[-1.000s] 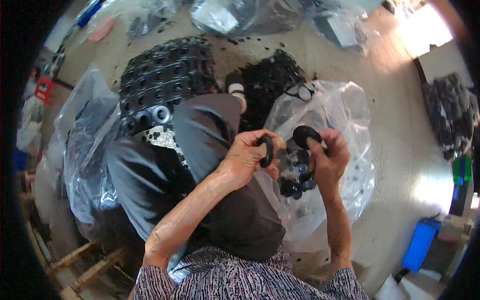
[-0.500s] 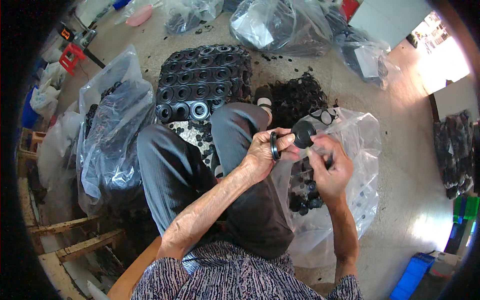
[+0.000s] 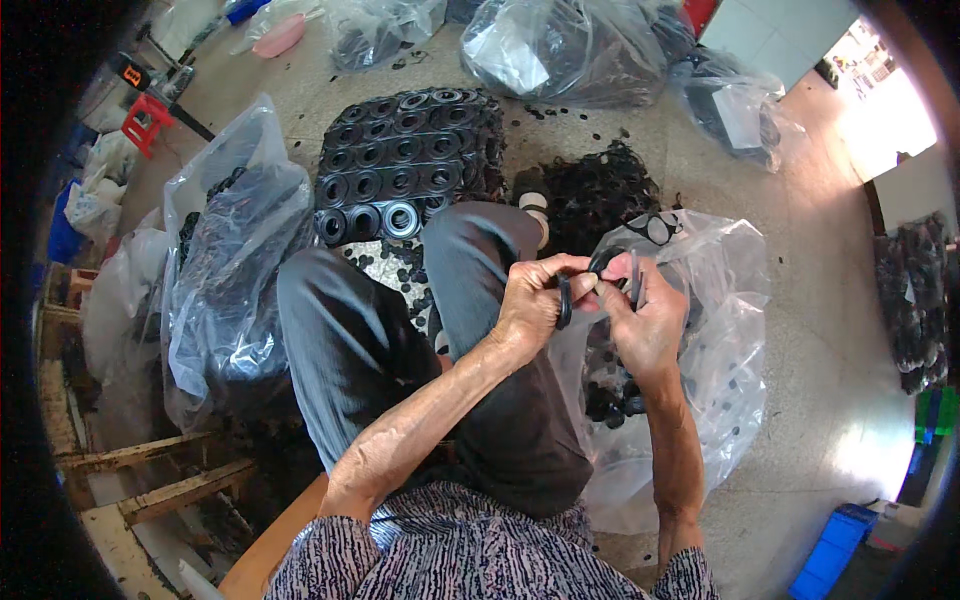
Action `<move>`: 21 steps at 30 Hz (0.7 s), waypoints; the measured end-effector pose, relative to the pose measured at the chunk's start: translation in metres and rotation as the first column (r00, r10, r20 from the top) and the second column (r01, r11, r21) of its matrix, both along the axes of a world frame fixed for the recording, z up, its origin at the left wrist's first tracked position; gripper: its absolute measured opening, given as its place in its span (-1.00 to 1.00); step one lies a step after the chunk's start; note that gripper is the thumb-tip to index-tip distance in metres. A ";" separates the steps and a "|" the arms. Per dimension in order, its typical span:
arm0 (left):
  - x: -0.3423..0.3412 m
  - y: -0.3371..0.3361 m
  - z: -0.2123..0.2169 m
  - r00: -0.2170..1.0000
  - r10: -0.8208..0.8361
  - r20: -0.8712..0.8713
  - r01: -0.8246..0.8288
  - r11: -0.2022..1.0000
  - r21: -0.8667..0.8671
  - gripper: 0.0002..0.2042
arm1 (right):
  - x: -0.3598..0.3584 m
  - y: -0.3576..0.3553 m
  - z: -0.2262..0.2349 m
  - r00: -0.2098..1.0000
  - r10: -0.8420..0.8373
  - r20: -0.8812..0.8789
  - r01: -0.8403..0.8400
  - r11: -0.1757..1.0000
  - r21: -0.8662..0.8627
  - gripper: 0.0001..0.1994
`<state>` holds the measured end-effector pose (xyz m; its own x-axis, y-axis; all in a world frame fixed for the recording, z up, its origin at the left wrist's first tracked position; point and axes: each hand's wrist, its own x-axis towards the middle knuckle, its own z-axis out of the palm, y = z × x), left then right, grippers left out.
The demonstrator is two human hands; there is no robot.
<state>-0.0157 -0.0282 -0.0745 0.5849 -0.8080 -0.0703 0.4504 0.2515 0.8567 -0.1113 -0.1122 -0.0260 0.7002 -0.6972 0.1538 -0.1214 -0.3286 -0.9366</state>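
The left hand pinches a black rubber ring between thumb and fingers, held upright on edge in front of the person's knee, while the right hand closes its fingers on a second black ring and some thin dark parts just beside it; the two hands meet fingertip to fingertip, so the rings are nearly touching. Both hands work right above the open mouth of a clear plastic bag that lies on the floor at the person's right and holds a loose heap of small black parts low inside it. The person sits with the grey-trousered legs bent, the forearms coming up from the lower edge over a dark apron. Ahead of the knees, on the floor, stands a tight block of stacked black rings in rows, and to its right a tangled pile of black rubber scraps. At the person's left a second clear bag sags full of dark pieces. Farther off lie more clear bags, a small red stool at the upper left, and a blue crate at the lower right on the pale concrete floor
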 end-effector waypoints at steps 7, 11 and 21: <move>0.001 -0.003 -0.001 1.000 0.005 0.020 -0.006 0.999 0.050 -0.88 | 0.002 -0.001 -0.011 0.997 0.046 0.054 -0.046 0.999 -0.016 -0.87; -0.001 -0.003 -0.003 0.997 0.030 0.075 -0.034 0.998 0.050 -0.89 | 0.000 -0.004 -0.024 0.981 0.078 0.178 -0.099 0.989 0.114 -0.88; 0.019 -0.018 0.006 0.969 0.211 -0.126 -0.209 0.977 0.031 -0.88 | -0.038 0.036 0.022 0.803 0.594 0.043 -0.536 0.690 0.487 -0.81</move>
